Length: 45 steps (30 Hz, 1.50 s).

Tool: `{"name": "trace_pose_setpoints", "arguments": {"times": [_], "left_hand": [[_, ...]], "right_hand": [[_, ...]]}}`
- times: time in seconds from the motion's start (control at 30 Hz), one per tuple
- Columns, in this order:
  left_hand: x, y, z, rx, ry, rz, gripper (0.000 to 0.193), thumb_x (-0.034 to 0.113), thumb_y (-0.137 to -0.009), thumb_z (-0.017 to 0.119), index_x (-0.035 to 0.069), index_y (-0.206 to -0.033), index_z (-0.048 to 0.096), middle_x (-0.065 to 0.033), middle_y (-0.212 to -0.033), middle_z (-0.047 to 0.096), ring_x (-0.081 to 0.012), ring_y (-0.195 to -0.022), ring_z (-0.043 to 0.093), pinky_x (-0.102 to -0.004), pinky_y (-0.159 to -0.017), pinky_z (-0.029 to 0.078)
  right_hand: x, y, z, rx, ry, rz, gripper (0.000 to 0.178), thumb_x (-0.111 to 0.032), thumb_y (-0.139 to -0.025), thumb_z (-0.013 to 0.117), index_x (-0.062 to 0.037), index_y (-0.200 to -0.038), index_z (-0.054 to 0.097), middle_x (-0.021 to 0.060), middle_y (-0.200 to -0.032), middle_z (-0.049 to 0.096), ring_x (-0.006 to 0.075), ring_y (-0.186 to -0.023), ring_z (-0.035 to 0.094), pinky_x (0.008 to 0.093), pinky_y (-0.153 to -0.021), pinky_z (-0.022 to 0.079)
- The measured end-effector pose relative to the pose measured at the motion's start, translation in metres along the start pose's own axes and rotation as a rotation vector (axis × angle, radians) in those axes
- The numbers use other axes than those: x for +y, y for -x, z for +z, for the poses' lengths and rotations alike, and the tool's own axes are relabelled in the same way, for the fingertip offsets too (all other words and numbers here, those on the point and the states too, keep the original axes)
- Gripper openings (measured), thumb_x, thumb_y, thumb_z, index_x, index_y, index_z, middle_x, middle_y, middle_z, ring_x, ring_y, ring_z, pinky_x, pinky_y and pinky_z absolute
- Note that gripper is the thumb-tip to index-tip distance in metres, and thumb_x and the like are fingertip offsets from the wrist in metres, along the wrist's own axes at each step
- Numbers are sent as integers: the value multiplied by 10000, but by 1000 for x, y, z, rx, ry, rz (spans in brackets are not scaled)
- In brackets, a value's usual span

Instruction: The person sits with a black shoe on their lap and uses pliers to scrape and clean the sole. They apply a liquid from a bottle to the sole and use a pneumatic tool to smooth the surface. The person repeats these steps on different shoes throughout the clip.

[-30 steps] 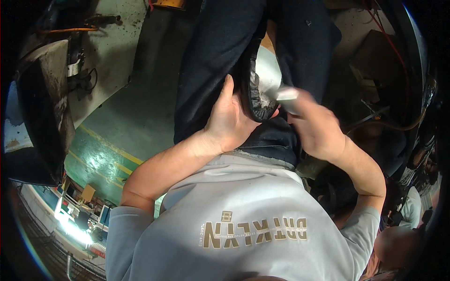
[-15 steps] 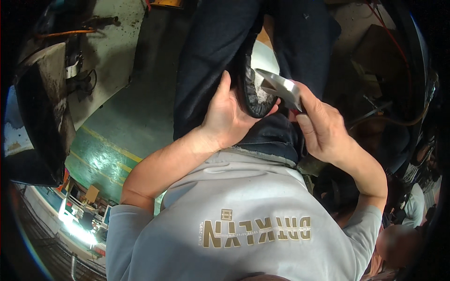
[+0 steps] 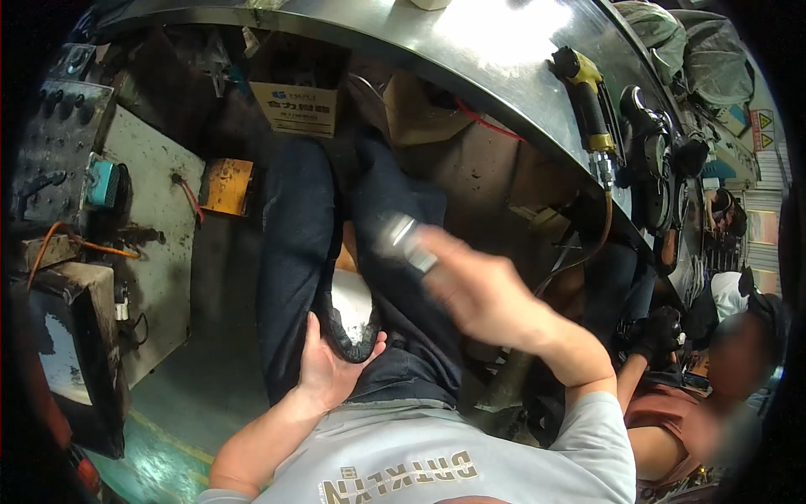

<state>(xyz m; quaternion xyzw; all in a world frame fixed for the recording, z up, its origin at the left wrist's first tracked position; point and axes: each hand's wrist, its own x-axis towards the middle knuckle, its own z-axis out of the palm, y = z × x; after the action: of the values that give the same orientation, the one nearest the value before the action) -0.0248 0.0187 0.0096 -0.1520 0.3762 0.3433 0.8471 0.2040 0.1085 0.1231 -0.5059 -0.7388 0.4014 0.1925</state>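
My left hand [image 3: 332, 370] cups a dark shoe sole with a pale inner face [image 3: 351, 312], held upright against my lap between my dark trouser legs. Raised above my knees, my right hand [image 3: 478, 290] is blurred by motion and grips a small silvery tool [image 3: 401, 237] that points up and left. The tool is well apart from the sole. My grey shirt fills the lower edge.
A curved steel workbench [image 3: 470, 50] runs across the top, with a yellow and black pneumatic tool [image 3: 588, 101] and dark parts on it. A cardboard box [image 3: 295, 97] sits under the bench. Grey machinery [image 3: 92, 210] stands left. Another person [image 3: 705, 386] in dark gloves works at lower right.
My view has swung up toward the bench. My right hand has lifted the silvery tool away from the sole, up and to the right. The left hand still holds the sole.
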Motion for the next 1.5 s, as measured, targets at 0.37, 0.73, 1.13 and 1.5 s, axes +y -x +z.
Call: {"name": "trace_pose_setpoints", "arguments": {"times": [0.37, 0.73, 1.13, 1.5], "left_hand": [[-5, -5, -12, -9, -301, 91, 288, 10, -896, 636, 14, -1175, 564, -93, -1028, 652, -202, -893, 641, -358, -810, 538], [122, 83, 44, -408, -1831, 309, 817, 49, -706, 727, -28, -1450, 398, -212, -1205, 645, -333, -1042, 661, -373, -892, 521], [182, 14, 81, -659, -1592, 716, 643, -11, -794, 710, 34, -1391, 477, -127, -1262, 600, -234, -1147, 586, -335, -973, 484], [82, -86, 20, -80, -560, 631, 398, 266, -1082, 357, 12, -1361, 485, -79, -1251, 610, -179, -1096, 597, -344, -981, 462]], "right_hand": [[103, -78, -166, 449, 1118, 77, 351, -255, -985, 577, -173, -1326, 592, 146, -1229, 600, 319, -1063, 638, 383, -888, 503], [111, -49, 21, -84, -1203, 487, 683, -548, -1029, 331, 26, -1356, 504, 143, -1251, 621, 255, -1110, 626, 394, -1004, 479], [88, 50, 89, -693, -1684, 600, 1011, -150, -576, 879, 40, -1446, 400, 196, -1370, 552, 295, -1269, 538, 397, -1095, 390], [4, 0, 127, 401, -375, 191, 1098, 42, -736, 672, -29, -1533, -81, 167, -1323, 471, 223, -1201, 531, 335, -1077, 385]]}}
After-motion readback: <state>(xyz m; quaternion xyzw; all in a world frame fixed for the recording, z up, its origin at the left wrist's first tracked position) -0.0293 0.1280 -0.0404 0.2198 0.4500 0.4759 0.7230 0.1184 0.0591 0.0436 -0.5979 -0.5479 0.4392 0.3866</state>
